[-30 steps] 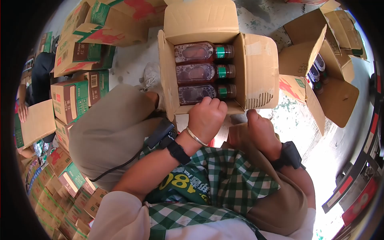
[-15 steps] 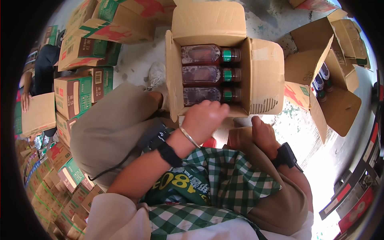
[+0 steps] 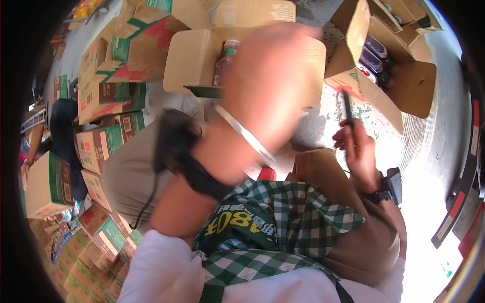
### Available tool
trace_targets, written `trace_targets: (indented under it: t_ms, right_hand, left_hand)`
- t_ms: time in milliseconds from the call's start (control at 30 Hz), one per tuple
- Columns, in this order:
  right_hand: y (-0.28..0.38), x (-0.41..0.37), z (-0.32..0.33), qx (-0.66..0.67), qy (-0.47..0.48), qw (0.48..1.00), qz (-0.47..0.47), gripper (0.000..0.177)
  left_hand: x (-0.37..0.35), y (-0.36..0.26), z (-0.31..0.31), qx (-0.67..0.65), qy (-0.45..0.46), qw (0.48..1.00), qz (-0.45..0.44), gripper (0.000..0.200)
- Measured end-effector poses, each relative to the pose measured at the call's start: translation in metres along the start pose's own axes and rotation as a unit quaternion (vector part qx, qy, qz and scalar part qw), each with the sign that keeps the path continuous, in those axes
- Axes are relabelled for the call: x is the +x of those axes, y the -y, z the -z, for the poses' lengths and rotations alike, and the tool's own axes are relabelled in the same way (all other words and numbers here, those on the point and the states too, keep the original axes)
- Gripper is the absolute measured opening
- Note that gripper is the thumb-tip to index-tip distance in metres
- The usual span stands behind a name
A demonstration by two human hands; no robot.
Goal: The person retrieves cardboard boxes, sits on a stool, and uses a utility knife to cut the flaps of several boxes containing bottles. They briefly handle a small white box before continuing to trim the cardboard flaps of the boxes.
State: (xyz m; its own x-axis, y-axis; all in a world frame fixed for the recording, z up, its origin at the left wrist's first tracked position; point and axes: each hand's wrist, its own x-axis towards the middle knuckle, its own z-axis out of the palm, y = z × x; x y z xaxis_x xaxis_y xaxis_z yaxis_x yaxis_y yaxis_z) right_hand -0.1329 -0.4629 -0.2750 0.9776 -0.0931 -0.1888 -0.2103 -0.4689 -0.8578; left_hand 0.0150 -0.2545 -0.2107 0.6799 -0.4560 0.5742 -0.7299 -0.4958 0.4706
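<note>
My left hand (image 3: 273, 76), with a bangle at its wrist, is raised close to the camera and smeared by motion. It covers much of the open cardboard box (image 3: 188, 63); its fingers cannot be made out. Left of it, a bottle (image 3: 230, 48) with a green label and pale cap shows inside the box. My right hand (image 3: 359, 146) is closed on a slim black pen-like tool (image 3: 347, 107) that points up and away, right of the box. Whether it is a marker or a cutter cannot be told.
A second open carton (image 3: 411, 91) with several bottles stands at the right. Printed cartons (image 3: 103, 103) are stacked at the left, where another person's arm (image 3: 34, 146) is beside a carton (image 3: 48, 184). Something red (image 3: 267, 174) shows near my lap.
My left hand has risen from the box's near edge towards the camera. My right hand has moved right, and the black tool now shows in it. The view has shifted.
</note>
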Motion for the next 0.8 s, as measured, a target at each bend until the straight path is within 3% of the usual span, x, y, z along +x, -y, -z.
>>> trace_targets:
  t_ms: [33, 67, 100, 133, 167, 200, 233, 333, 400, 667, 733, 800]
  right_hand:
    - [0.003, 0.000, -0.005, -0.063, 0.015, 0.996, 0.064, 0.011]
    - [0.015, 0.003, -0.009, -0.100, 0.023, 0.990, 0.095, 0.008]
    - [0.011, 0.007, -0.016, -0.140, 0.036, 0.981, 0.132, 0.007]
    - [0.015, 0.011, -0.022, -0.152, 0.049, 0.976, 0.151, 0.008]
    - [0.019, 0.012, -0.028, -0.162, 0.062, 0.971, 0.165, 0.010]
    - [0.018, 0.015, -0.032, -0.198, 0.068, 0.957, 0.199, 0.011]
    - [0.013, 0.016, -0.037, -0.196, 0.064, 0.958, 0.197, 0.011]
    - [-0.002, 0.022, -0.052, -0.224, 0.103, 0.945, 0.213, 0.011]
    - [-0.004, 0.027, -0.058, -0.242, 0.102, 0.943, 0.203, 0.011]
    - [0.007, 0.036, -0.069, -0.260, 0.107, 0.937, 0.208, 0.009]
    - [0.012, 0.041, -0.076, -0.338, 0.140, 0.917, 0.160, 0.015]
    - [0.001, 0.034, -0.076, -0.327, 0.134, 0.921, 0.163, 0.015]
  left_hand:
    - [0.009, 0.019, 0.017, 0.066, 0.112, 0.985, 0.109, 0.027]
    - [0.006, 0.058, 0.020, 0.076, 0.252, 0.956, 0.128, 0.026]
    - [0.007, 0.083, 0.025, 0.037, 0.487, 0.861, 0.142, 0.029]
    - [-0.012, 0.097, 0.024, -0.045, 0.565, 0.818, 0.094, 0.036]
    - [-0.041, 0.098, 0.025, -0.124, 0.576, 0.794, 0.149, 0.046]
    - [-0.064, 0.086, 0.024, -0.040, 0.556, 0.824, 0.102, 0.050]
    - [-0.080, 0.079, 0.016, 0.048, 0.500, 0.863, 0.064, 0.042]
    - [-0.094, 0.072, 0.001, 0.109, 0.429, 0.895, 0.058, 0.027]
    - [-0.106, 0.075, -0.009, 0.161, 0.308, 0.937, 0.028, 0.018]
    - [-0.115, 0.071, -0.016, 0.179, 0.244, 0.953, 0.029, 0.008]
    - [-0.117, 0.069, -0.016, 0.184, 0.239, 0.953, 0.028, 0.006]
    - [-0.115, 0.068, -0.014, 0.178, 0.215, 0.960, 0.019, 0.004]
